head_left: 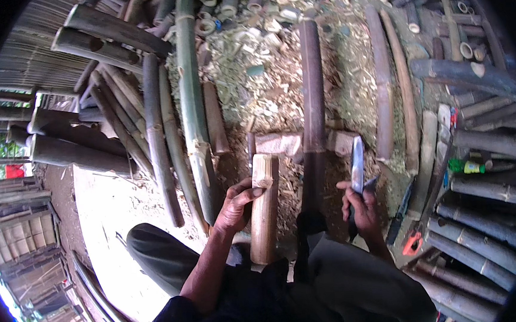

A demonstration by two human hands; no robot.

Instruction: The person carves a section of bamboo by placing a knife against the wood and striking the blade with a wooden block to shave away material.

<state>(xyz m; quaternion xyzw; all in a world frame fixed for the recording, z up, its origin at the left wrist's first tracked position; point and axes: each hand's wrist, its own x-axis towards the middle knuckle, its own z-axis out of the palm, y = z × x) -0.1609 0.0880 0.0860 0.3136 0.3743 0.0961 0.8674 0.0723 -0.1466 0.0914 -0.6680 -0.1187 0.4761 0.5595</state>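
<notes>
My left hand [235, 207] is closed around the side of a short bamboo piece [266, 211], its thumb lying across the front. The piece stands nearly upright before me, pale brown and scraped, with a node near its upper end. To the right, my right hand [362, 209] grips the handle of a knife [357, 163] whose broad blade points up and away. The knife is apart from the bamboo piece. Between my hands, a long dark bamboo pole [312, 91] runs away from me, its near end at my lap.
Pale shavings [269, 64] cover the ground ahead. A long green bamboo pole [191, 94] lies to the left, with dark poles beyond it. Bamboo lengths [478, 229] are stacked at the right, near a saw with an orange handle [413, 243] and a green bottle [466, 166].
</notes>
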